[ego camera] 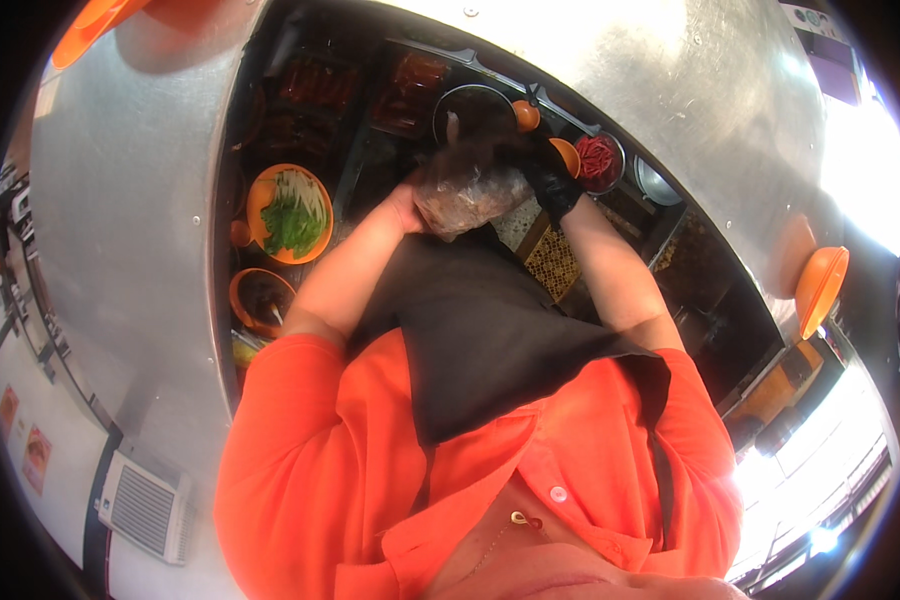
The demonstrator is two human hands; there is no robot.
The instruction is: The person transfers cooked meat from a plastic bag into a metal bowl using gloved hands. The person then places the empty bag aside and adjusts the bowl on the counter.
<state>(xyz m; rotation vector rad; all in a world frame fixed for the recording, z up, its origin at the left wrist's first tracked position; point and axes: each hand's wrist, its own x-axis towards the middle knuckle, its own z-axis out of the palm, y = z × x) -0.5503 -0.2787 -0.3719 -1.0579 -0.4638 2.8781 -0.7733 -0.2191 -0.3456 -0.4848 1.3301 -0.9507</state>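
Observation:
My bare left hand holds a clear plastic bag from its left side, its fingers mostly hidden behind the bag. The bag's contents look pale and brownish; I cannot tell what they are. My right hand, in a black glove, lies against the bag's right side, and its fingers blend into the dark area there. Just beyond the bag is a round, dark pot with a thin bright rim. Close to the glove are an orange bowl and a bowl of red strips.
An orange plate bears green leaves and pale strips on the left. Below it sits an orange bowl of dark sauce with a utensil. Trays of reddish food stand farther back. Metal counters border the left, far and right sides. More orange dishes rest at right.

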